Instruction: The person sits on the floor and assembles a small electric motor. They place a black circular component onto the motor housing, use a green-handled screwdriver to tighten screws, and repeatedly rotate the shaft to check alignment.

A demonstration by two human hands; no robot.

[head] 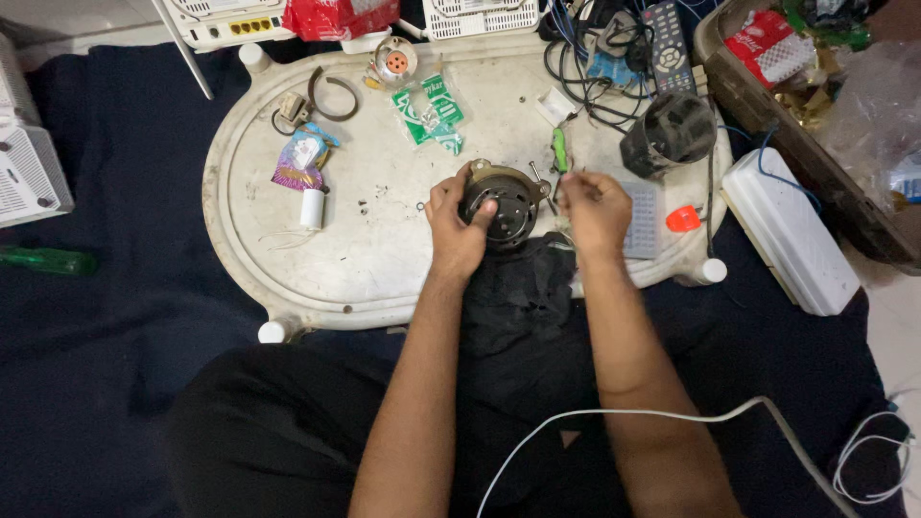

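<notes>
— What has the person got hold of?

— A round, dark motor [501, 203], sitting near the front edge of the white oval table [384, 259], just ahead of a black cloth [518, 283] that hangs over the rim. The left hand [456, 223] is wrapped around its left side, thumb lying across the top, fingers closed on the casing.

— And the other hand?

— The right hand [595, 206] is just beside the motor on its right, fingers pinched together around a screwdriver with a green handle [559, 152] that stands up next to the casing. The hand is a bit blurred, so I can't make out the tip.

— What else is lying about?

— A small white cylinder [313, 208] and a purple wrapper [299, 161] over to the left, green packets [430, 113] behind the motor, a black cup-shaped part [670, 132] to the right, and a remote control [666, 46] among tangled wires at the back. A white cord [652, 416] crosses the person's right forearm.
</notes>
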